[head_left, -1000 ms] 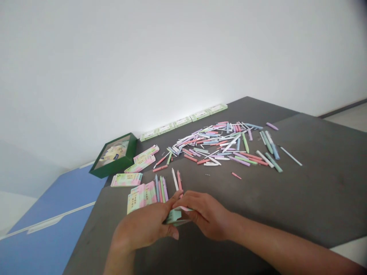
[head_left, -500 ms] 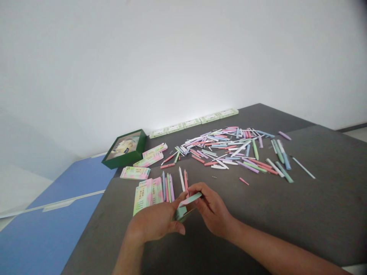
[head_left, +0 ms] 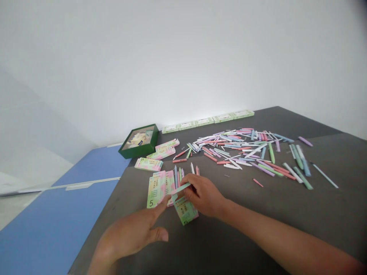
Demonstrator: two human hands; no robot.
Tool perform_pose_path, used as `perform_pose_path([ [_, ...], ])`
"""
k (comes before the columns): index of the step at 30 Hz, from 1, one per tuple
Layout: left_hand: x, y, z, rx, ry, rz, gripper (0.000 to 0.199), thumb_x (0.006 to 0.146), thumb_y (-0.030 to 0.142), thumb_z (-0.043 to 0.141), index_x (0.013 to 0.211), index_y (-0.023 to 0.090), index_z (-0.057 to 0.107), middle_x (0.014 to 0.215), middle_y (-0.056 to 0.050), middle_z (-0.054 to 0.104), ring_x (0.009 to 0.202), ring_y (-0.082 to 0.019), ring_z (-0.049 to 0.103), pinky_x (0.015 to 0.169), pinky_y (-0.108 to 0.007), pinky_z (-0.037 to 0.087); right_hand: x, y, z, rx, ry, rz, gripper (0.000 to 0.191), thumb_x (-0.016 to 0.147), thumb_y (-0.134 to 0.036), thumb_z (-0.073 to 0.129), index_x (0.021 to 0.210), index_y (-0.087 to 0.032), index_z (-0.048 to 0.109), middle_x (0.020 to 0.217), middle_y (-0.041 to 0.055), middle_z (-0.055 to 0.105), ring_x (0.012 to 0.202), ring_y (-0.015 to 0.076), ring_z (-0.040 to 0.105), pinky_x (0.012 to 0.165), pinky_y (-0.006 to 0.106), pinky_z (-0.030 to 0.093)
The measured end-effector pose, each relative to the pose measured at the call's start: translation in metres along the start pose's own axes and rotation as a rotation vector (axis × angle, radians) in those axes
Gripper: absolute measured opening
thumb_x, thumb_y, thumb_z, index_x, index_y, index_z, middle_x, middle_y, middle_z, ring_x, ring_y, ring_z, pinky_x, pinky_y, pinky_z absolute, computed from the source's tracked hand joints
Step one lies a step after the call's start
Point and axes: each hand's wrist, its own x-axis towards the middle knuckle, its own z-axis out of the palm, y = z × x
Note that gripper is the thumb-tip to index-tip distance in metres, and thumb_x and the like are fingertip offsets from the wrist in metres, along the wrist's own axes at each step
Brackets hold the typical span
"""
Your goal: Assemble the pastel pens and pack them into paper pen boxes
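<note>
A small green-and-pink printed carton point(head_left: 185, 212), its top flap raised, is pinched at its upper right side by my right hand point(head_left: 207, 195). My left hand point(head_left: 134, 232) is open, thumb spread away. Its index fingertip reaches the carton's flap corner; whether it touches cannot be made out. Just behind the carton lie flat printed cartons point(head_left: 156, 188) and a few pastel pens point(head_left: 176, 176). A white pen point(head_left: 192, 168) and a red pen point(head_left: 197, 170) show beyond my right hand, which partly hides them.
A wide heap of pastel pens and white refills point(head_left: 235, 147) covers the table's far middle. Several pale-green boxes point(head_left: 204, 122) line the wall. A green box point(head_left: 149, 148) with packets stands back left, near more printed cartons point(head_left: 149, 164). Blue panels point(head_left: 71, 212) adjoin the table's left edge.
My left hand has let go of the carton and drawn off to the left, opening. The carton has turned so its printed face shows, held by my right hand. The view has shifted left.
</note>
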Motion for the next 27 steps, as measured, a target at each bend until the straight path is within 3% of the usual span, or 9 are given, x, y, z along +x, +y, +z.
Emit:
perform_pose_path([
  [4,-0.034,0.005,0.008,-0.035,-0.043,-0.143,0.093,0.076,0.045,0.059,0.145,0.024,-0.001,0.144,-0.012,0.031,0.116,-0.034,0.046,0.092,-0.041,0.039,0.006,-0.004,0.008,-0.038,-0.026,0.035,0.01,0.08,-0.015,0.047,0.086,-0.017,0.054,0.078,0.0023,0.057,0.066,0.0134,0.049,0.059,0.023,0.032],
  [7,-0.037,0.022,0.012,-0.022,-0.041,-0.162,0.099,0.071,0.033,0.065,0.145,0.024,-0.001,0.148,-0.008,0.016,0.129,-0.032,0.029,0.1,-0.041,0.032,0.006,-0.008,0.013,-0.068,-0.045,0.047,0.007,0.08,-0.016,0.048,0.083,-0.016,0.054,0.077,0.0025,0.057,0.068,0.0139,0.049,0.06,0.023,0.031],
  [9,-0.029,0.032,0.013,-0.027,-0.024,-0.106,0.1,0.071,0.034,0.066,0.145,0.026,-0.001,0.149,-0.007,0.01,0.13,-0.032,0.026,0.102,-0.042,0.028,0.005,-0.01,0.015,-0.077,-0.052,0.051,0.006,0.081,-0.017,0.048,0.082,-0.016,0.054,0.077,0.0027,0.057,0.07,0.0143,0.05,0.062,0.024,0.031],
  [12,-0.018,0.04,0.013,-0.009,0.012,-0.099,0.098,0.072,0.038,0.064,0.145,0.022,0.0,0.148,-0.014,0.013,0.125,-0.035,0.035,0.098,-0.044,0.033,-0.001,-0.013,0.015,-0.064,-0.047,0.039,0.007,0.082,-0.016,0.047,0.083,-0.016,0.054,0.079,0.0032,0.057,0.072,0.0147,0.05,0.064,0.024,0.033],
  [16,-0.013,0.042,0.015,0.026,0.041,-0.104,0.089,0.074,0.035,0.06,0.145,0.016,0.01,0.142,-0.02,0.032,0.109,-0.036,0.053,0.087,-0.045,0.043,-0.007,-0.015,0.015,-0.047,-0.043,0.023,0.01,0.081,-0.013,0.046,0.085,-0.016,0.055,0.082,0.0034,0.057,0.075,0.0148,0.051,0.067,0.024,0.035],
  [21,-0.02,0.043,0.014,0.018,0.024,-0.093,0.083,0.074,0.031,0.059,0.144,0.017,0.017,0.141,-0.017,0.035,0.111,-0.034,0.052,0.09,-0.044,0.041,-0.009,-0.017,0.014,-0.053,-0.068,0.015,0.008,0.082,-0.016,0.047,0.085,-0.016,0.054,0.083,0.0037,0.057,0.076,0.0149,0.051,0.067,0.024,0.036],
  [27,-0.031,0.042,0.004,-0.005,-0.012,-0.191,0.083,0.073,0.024,0.056,0.144,0.019,0.013,0.147,-0.009,0.022,0.126,-0.029,0.037,0.101,-0.041,0.03,-0.01,-0.014,0.013,-0.049,-0.077,0.031,0.008,0.08,-0.015,0.048,0.085,-0.017,0.054,0.081,0.0031,0.057,0.073,0.0142,0.05,0.066,0.023,0.035],
])
